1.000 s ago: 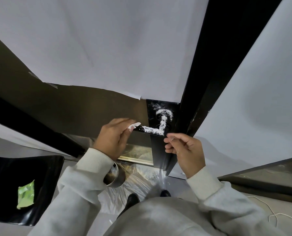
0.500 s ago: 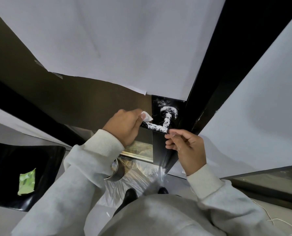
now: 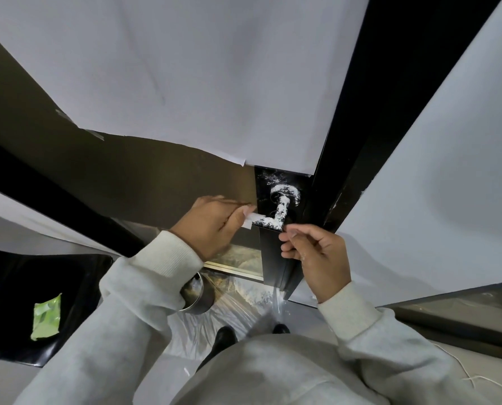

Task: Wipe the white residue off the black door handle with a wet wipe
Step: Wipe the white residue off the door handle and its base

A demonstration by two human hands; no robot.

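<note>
The black door handle [image 3: 277,213] sticks out from a black plate on the door edge, its lever and round base coated in white residue. My left hand [image 3: 214,229] pinches a small folded white wet wipe [image 3: 250,221] against the lever's left tip. My right hand [image 3: 317,255] hovers just below the lever's bend, thumb and forefinger pinched together with nothing visible between them.
A metal bowl [image 3: 198,296] sits on clear plastic sheeting [image 3: 244,305] on the floor below the handle. A green wipe packet [image 3: 46,317] lies on a black surface [image 3: 10,302] at the left. White paper [image 3: 200,83] covers the door above. A white cord [image 3: 472,378] trails at lower right.
My left hand has brought the wipe rightward until it presses on the lever's tip. My right hand has stayed just under the handle.
</note>
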